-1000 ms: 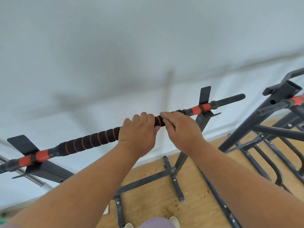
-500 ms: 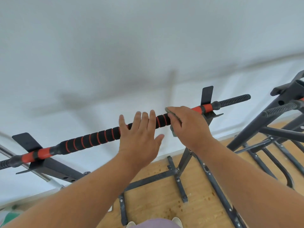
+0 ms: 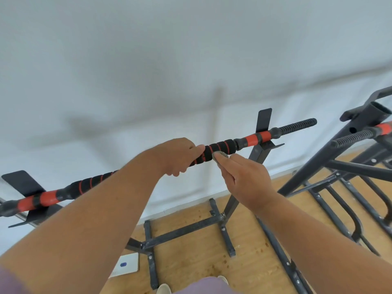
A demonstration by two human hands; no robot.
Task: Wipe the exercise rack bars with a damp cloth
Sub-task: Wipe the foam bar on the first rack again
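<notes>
A black foam bar with red rings (image 3: 222,146) runs across the rack from lower left to upper right, with red sleeves near both ends. My left hand (image 3: 176,155) grips the bar near its middle, fingers curled round it. Just right of it, my right hand (image 3: 244,179) holds a small grey cloth (image 3: 219,154) at its fingertips against the underside of the foam. Most of the cloth is hidden under my fingers.
The rack's dark steel upright (image 3: 257,158) and floor feet (image 3: 186,230) stand below the bar on a wooden floor. A second rack (image 3: 339,149) stands at the right. A white card (image 3: 126,265) lies on the floor. A white wall is behind.
My left hand went from open in front of the bar to gripping it further right. My right hand with the cloth dropped from on top of the bar to just below it.
</notes>
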